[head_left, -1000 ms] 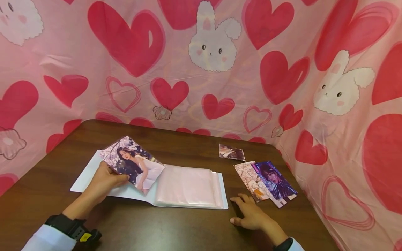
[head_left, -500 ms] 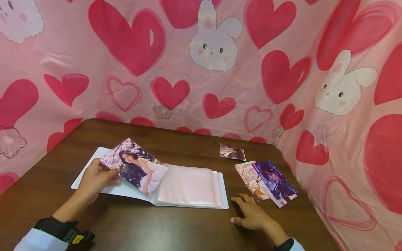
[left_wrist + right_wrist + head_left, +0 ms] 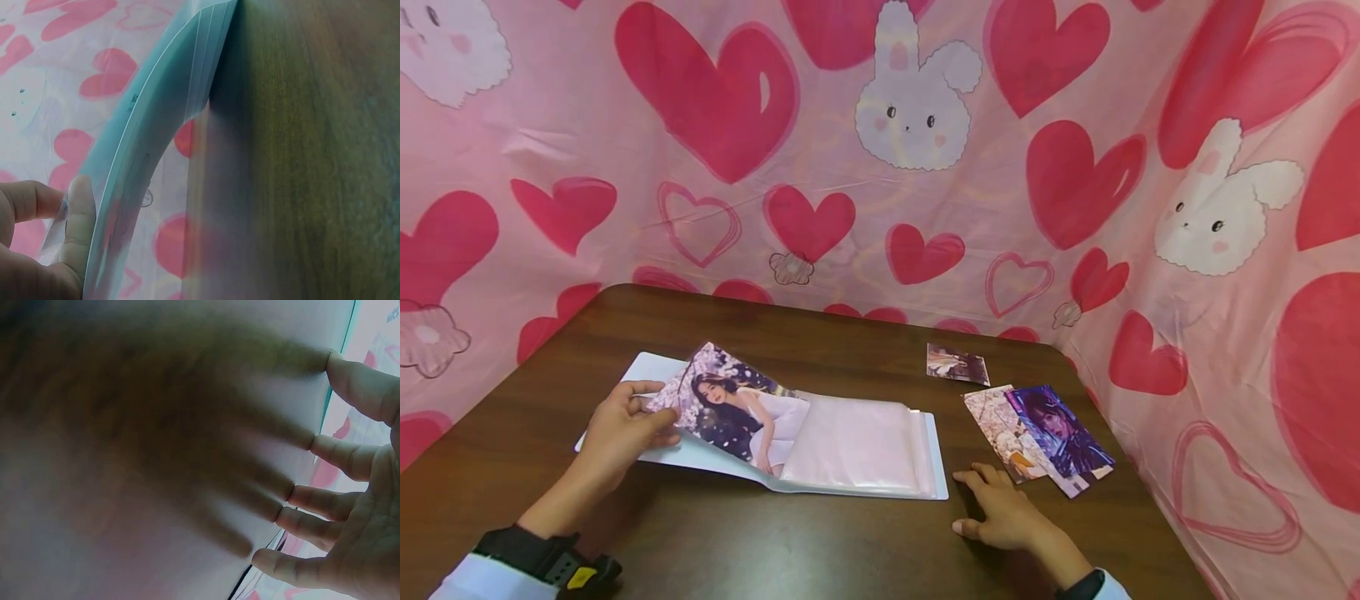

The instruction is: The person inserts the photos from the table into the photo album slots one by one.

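An open photo album with clear pink sleeves lies on the dark wooden table. My left hand pinches the edge of a sleeve page holding a photo of a woman in white, lifted and tilted over the album's left side. In the left wrist view the thumb presses against the bent stack of sleeves. My right hand rests flat on the table just right of the album, fingers spread; its fingertips touch the wood.
Two overlapping loose photos lie right of the album, close to my right hand. A smaller photo lies farther back. A pink cloth with hearts and rabbits walls the table's back and right sides.
The left hand has swung the photo page rightward and lower over the album. The right hand has stayed in place.
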Motion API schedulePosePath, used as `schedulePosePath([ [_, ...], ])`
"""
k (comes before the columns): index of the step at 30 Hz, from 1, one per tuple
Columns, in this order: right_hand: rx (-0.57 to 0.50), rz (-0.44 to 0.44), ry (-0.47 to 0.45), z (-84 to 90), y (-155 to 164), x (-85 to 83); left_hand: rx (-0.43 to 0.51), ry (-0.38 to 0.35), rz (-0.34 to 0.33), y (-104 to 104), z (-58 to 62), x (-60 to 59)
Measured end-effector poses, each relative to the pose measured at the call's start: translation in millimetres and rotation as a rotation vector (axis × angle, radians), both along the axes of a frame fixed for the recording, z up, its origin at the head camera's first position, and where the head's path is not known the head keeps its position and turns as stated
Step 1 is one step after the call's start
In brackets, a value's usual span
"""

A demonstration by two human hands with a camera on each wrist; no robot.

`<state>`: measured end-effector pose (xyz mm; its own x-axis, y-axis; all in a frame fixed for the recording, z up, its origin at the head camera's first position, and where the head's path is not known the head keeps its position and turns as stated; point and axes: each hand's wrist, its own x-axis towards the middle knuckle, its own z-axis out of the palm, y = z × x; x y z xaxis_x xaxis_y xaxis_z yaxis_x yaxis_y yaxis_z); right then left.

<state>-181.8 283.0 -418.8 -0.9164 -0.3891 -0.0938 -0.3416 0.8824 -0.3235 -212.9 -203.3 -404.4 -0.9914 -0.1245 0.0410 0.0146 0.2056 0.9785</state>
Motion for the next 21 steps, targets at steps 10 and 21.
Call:
schedulePosePath([
  [10, -0.078, 0.077, -0.024, 6.3, -5.1, -8.7, 0.014, -0.037, 0.026, -2.0, -0.7, 0.4],
  [21, -0.088, 0.216, -0.036, 1.0, -33.4, -15.3, 0.055, -0.086, 0.02, -1.2, -2.8, 2.3],
])
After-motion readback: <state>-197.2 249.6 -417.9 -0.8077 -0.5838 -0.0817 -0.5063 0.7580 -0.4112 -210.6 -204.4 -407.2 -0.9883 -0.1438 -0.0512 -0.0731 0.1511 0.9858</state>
